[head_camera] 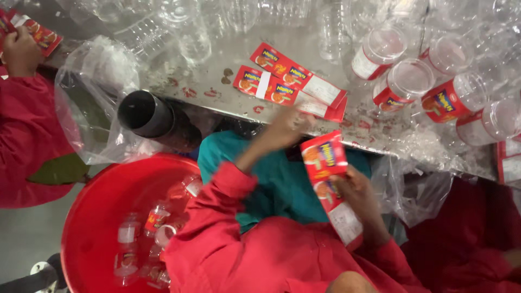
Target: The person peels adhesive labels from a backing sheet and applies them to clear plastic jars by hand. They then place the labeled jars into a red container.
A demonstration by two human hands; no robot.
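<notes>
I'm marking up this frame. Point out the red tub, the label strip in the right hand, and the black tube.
red tub (97, 217), head view, bare inner wall.
label strip (325, 163), head view, upper printed part.
black tube (142, 111), head view, open end.

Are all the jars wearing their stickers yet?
Not yet. Some labelled jars lie in the red tub, and more lie on the table. The right hand holds a label strip, and the left hand reaches toward loose labels. Bare jars wait along the table's far side.
</notes>
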